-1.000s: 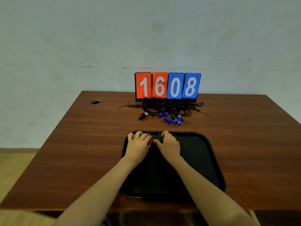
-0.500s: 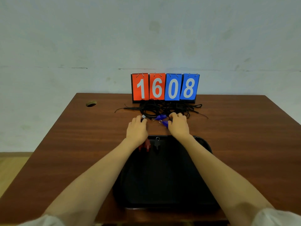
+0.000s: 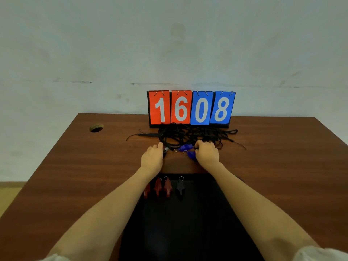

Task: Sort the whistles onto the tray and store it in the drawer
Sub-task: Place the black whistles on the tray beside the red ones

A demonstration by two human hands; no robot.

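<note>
A black tray (image 3: 188, 232) lies on the near part of the wooden table. At its far end stand three red whistles (image 3: 162, 187) in a row with a black whistle (image 3: 180, 187) to their right. Beyond the tray, my left hand (image 3: 152, 159) has its fingers curled at a black whistle with a silver band (image 3: 166, 149). My right hand (image 3: 207, 154) is curled over the blue whistles (image 3: 186, 147), and one blue whistle (image 3: 192, 155) shows at its thumb side. More whistles may be hidden under the right hand.
A tangle of black lanyards (image 3: 188, 134) lies just behind the hands, attached to the whistles. A flip scoreboard reading 1608 (image 3: 191, 108) stands at the table's back edge. A cable hole (image 3: 96, 127) sits at the far left.
Both hands left the tray and reached forward to the loose whistles by the lanyards. The red and black whistles stay on the tray. The camera moved closer to the table.
</note>
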